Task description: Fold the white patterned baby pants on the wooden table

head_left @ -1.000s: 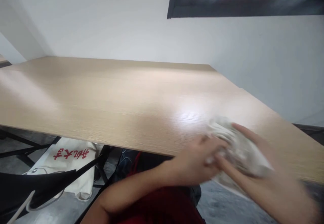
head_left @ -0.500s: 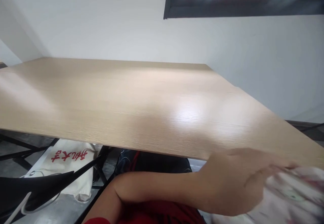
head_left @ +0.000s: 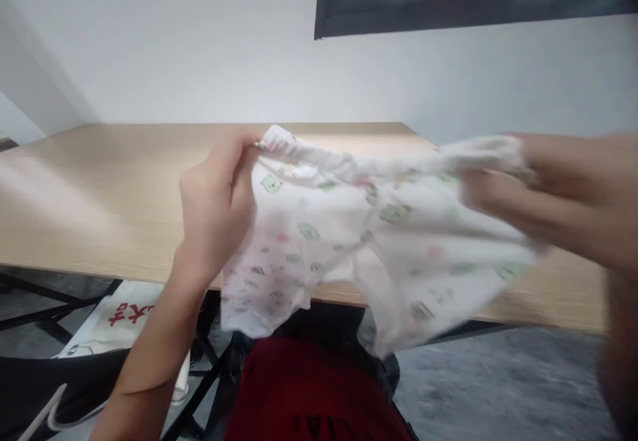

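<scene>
I hold a small white garment with a print of little green and pink figures stretched between both hands, above the near edge of the wooden table. My left hand pinches its top left edge, fingers closed. My right hand, blurred by motion, grips the top right edge. The cloth hangs down past the table edge toward my lap.
A white wall rises behind the table, with a black-framed window at the top right. Under the table on the left lie a white tote bag with red characters and black metal legs. A grey floor shows below on the right.
The garment was a crumpled bundle at the table's right front edge. Both hands have lifted it, moved left and spread it open in the air.
</scene>
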`<state>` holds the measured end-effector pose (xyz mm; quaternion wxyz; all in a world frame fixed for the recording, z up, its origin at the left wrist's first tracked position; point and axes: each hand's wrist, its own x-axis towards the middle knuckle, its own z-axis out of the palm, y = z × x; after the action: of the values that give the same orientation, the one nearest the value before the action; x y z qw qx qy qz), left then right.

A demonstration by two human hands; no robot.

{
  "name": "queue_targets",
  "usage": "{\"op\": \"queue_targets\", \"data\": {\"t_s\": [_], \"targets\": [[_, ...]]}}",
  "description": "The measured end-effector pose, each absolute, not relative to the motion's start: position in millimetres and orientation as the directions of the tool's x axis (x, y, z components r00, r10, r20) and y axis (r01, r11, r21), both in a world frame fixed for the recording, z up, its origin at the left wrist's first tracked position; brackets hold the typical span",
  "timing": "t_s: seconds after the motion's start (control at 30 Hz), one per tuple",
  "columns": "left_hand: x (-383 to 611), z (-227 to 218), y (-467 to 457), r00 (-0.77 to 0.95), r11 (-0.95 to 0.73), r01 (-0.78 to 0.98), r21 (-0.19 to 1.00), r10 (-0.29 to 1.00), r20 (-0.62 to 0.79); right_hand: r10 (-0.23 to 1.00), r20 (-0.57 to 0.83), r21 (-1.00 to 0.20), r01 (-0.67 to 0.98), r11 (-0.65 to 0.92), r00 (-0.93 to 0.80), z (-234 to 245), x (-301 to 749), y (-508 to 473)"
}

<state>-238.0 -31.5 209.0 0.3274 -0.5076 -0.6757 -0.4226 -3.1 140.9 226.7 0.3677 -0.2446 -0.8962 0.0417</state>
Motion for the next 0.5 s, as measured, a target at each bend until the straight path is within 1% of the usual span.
{"op": "queue_targets", "data": {"t_s": [0.07,0.13,0.17,0.23,0.3,0.33,0.4,0.5], "targets": [[-267,205,-13,-0.315,0.162,0.949,0.271,0.501,0.806,0.402,0.568,-0.219,0.339,0.915,-0.718,231,-40,154],[-295,197,9,-0.352,0.214,0.936,0.281,0.600,0.718,0.435,0.496,-0.288,0.330,0.899,-0.751,222,-79,177],[-308,191,22,-0.377,0.263,0.926,0.270,0.646,0.664,0.460,0.433,-0.315,0.348,0.883,-0.775,213,-97,191],[-328,178,46,-0.440,0.380,0.897,0.225,0.725,0.530,0.497,0.352,-0.355,0.379,0.855,-0.793,190,-129,219],[-339,165,69,-0.490,0.460,0.870,0.177,0.770,0.409,0.514,0.284,-0.372,0.402,0.837,-0.809,167,-152,244],[-342,159,80,-0.500,0.476,0.865,0.160,0.783,0.371,0.519,0.258,-0.371,0.412,0.832,-0.815,156,-160,253],[-345,150,97,-0.497,0.477,0.867,0.147,0.800,0.337,0.535,0.233,-0.363,0.438,0.823,-0.812,142,-169,268],[-345,144,113,-0.494,0.477,0.868,0.135,0.814,0.304,0.568,0.228,-0.358,0.474,0.804,-0.791,132,-170,279]]}}
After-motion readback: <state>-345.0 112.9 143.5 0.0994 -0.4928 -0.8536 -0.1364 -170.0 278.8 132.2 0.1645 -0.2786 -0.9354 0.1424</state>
